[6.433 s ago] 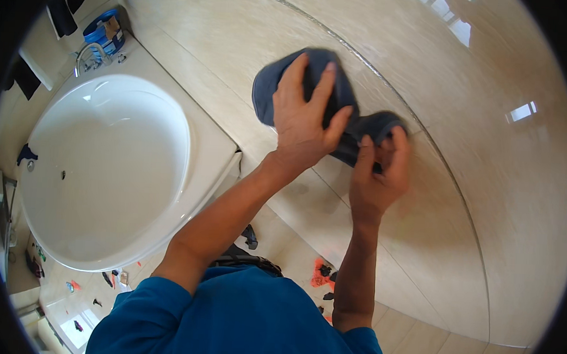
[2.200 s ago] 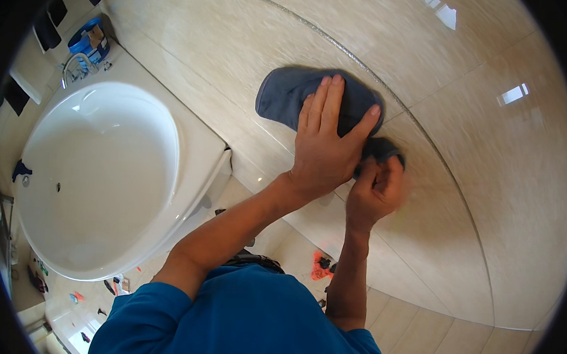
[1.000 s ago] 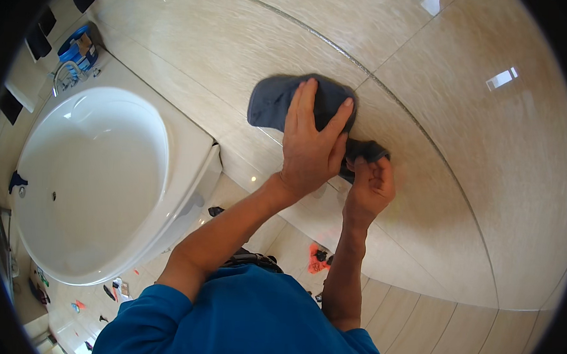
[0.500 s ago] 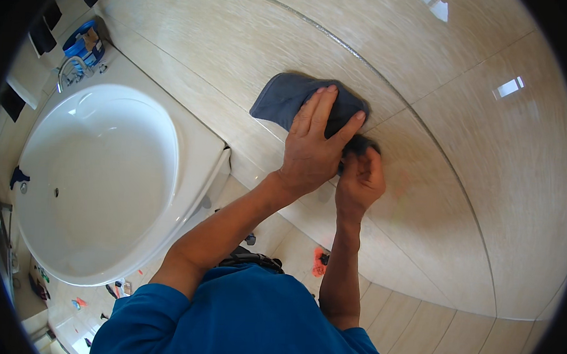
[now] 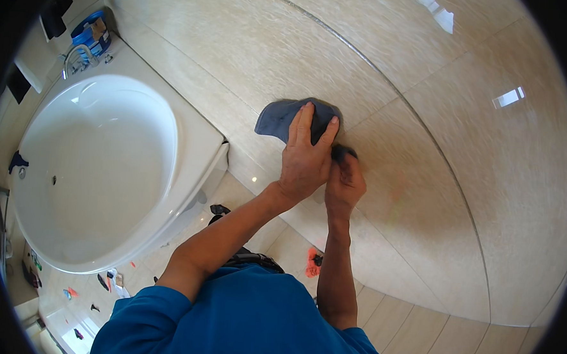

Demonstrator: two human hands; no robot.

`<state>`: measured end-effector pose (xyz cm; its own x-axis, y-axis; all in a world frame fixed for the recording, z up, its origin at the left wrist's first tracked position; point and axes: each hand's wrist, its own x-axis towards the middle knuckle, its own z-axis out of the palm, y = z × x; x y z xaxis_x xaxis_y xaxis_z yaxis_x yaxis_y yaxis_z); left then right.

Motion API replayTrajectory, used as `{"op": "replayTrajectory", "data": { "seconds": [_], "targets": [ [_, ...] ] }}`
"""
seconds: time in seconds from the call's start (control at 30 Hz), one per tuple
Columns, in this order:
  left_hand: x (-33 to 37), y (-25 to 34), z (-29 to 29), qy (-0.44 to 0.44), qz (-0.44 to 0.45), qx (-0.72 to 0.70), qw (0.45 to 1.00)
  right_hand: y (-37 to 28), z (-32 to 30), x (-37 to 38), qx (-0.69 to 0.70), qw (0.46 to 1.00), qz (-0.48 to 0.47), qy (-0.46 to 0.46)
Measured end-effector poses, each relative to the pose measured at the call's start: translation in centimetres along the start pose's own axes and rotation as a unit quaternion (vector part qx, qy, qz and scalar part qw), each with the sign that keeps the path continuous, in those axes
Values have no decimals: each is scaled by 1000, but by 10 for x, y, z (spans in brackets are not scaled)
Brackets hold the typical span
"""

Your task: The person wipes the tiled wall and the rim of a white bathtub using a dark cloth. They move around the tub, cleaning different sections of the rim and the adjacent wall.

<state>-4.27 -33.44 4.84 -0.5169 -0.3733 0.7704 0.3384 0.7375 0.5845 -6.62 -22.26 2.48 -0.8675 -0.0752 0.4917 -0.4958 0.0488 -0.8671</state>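
On the shiny beige wall tiles (image 5: 462,186), your left hand (image 5: 305,162) lies flat with fingers spread on the dark blue cloth (image 5: 285,117). Your right hand (image 5: 344,185) pinches the cloth's lower corner. Beside you sits the white bathtub (image 5: 98,174).

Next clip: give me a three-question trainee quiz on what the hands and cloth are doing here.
1. True or false: the left hand lies flat on the dark blue cloth.
2. What does the right hand pinch?
A. faucet
B. cloth's end
C. sleeve
3. The cloth is pressed against the beige ____ wall.

Key: 1 true; 2 B; 3 tiled. The white bathtub sits to the left, untouched.
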Motion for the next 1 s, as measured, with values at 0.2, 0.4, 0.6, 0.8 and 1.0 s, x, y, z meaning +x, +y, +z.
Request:
{"op": "replayTrajectory", "data": {
  "seconds": [0.2, 0.4, 0.6, 0.8, 1.0],
  "targets": [
    [-4, 32, 5, -25, 32, -32, 999, -61, -30, 17, -1, 998, 8, 61],
    [2, 51, 15, 8, 44, -13, 999, -75, -40, 20, 30, 997, -11, 69],
    [-5, 32, 18, -23, 75, -15, 997, -67, -37, 12, -35, 994, 10, 100],
    [-12, 16, 15, -31, 111, 10, 993, -45, -29, 3, -86, 991, 11, 103],
    [-18, 8, 14, -72, 132, 14, 989, -31, -21, -2, -84, 987, -10, 135]
  ]
}}
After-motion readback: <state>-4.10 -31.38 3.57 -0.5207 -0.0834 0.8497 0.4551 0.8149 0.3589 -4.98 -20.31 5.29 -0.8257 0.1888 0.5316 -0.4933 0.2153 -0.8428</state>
